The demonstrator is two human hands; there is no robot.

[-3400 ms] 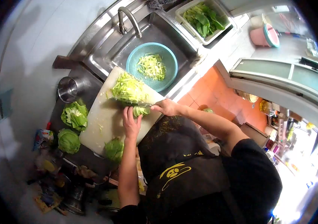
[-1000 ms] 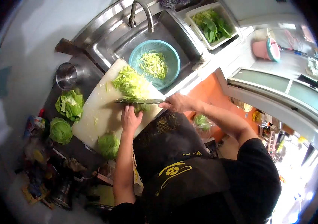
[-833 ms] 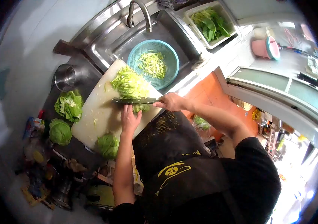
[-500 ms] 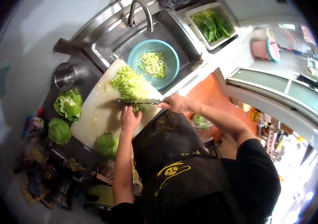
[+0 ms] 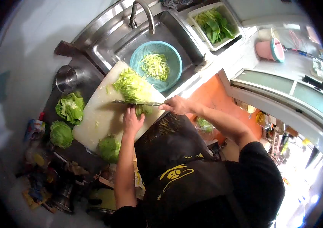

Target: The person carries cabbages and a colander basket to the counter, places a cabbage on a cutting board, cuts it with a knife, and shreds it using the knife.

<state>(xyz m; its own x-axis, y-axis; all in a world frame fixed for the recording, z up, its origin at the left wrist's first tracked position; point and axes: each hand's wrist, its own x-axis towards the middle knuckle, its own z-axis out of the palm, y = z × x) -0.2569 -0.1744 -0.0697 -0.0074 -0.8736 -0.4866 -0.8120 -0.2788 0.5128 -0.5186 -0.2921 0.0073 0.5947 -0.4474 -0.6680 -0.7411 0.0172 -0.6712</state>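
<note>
The right hand [image 5: 176, 105] has its grip closed around the handle of a knife [image 5: 140, 103], whose blade lies across a white cutting board [image 5: 100, 110], pointing toward the left. The left hand [image 5: 132, 121] rests on the near side of the blade, fingertips against a piece of lettuce [image 5: 144, 110]; whether that grip pinches the piece or only presses on it, I cannot tell. The lettuce piece lies on the board, close to the edge nearest the person. Just beyond the blade, a pile of shredded lettuce [image 5: 133, 86] covers the board's far part.

1 whole lettuce head [image 5: 109, 149] sits at the board's near left corner, beside the left forearm. On the dark worktop [image 5: 92, 83] left of the board are 1 loose-leafed lettuce [image 5: 70, 108], 1 round lettuce [image 5: 61, 134] and a metal bowl [image 5: 67, 78].

A blue colander [image 5: 174, 64] holding more shreds [image 5: 155, 66] stands in the sink [image 5: 186, 40], under the faucet [image 5: 150, 19]. Right of the sink, a white tub [image 5: 203, 33] contains green leaves [image 5: 215, 24].
</note>
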